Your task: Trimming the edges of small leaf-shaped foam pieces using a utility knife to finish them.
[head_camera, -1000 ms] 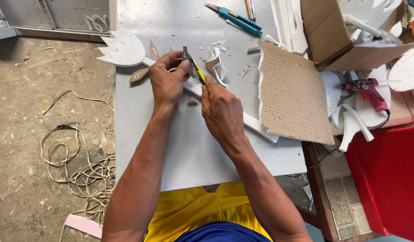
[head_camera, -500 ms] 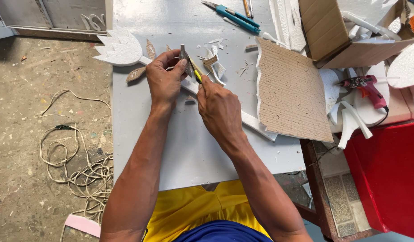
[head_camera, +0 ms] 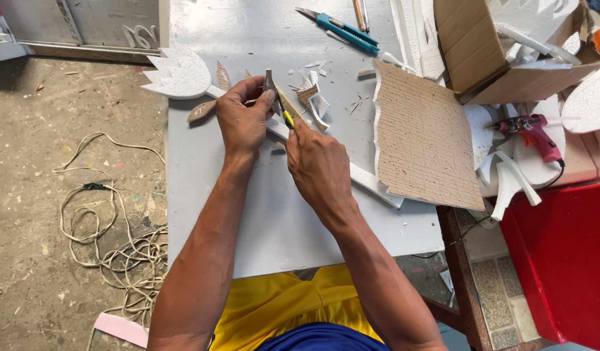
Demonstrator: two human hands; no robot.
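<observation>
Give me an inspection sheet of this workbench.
Surface: grey table, foam scraps scattered.
Job's things: foam tulip on a long stem; small cardboard piece; yellow knife.
Clutter: blue cutter, cardboard sheet, box, pink glue gun.
Grippers: left hand pinches the piece; right hand grips the knife.
Cables: cord coiled on floor.
Surroundings: concrete floor, red bin.

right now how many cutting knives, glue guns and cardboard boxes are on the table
utility knives: 2, a yellow one in the right hand, a teal one lying at the far edge
glue guns: 1, pink
cardboard boxes: 1
total: 4
</observation>
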